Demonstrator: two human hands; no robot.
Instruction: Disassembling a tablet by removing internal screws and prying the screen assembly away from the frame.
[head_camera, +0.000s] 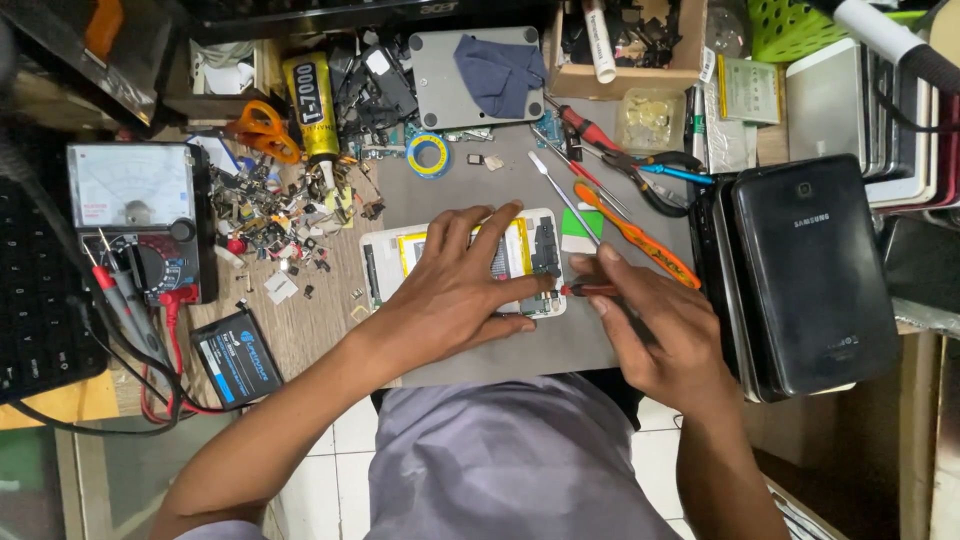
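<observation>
Left hand (455, 290) pressed flat, fingers spread, steadying opened phone (460, 262) mid-surface. Right hand (655, 330) clamped on red-handled screwdriver (590, 290), tip at phone's right edge.

At the centre of the frame the phone (463, 262) was white-framed, with a yellow-edged battery showing. The screwdriver (590, 290) had a red and black handle. It lay on a grey mat (520, 345) over a brown wooden surface (310, 330). Right of centre, the pry tool (635, 235) was orange. At far right the tablet (810, 275) was glossy black. At upper left the scissors (262, 128) had orange handles, the glue tube (312, 105) was yellow with black print, and the meter (140, 220) was black with a white dial. The basket (790, 28) at top right was green.
</observation>
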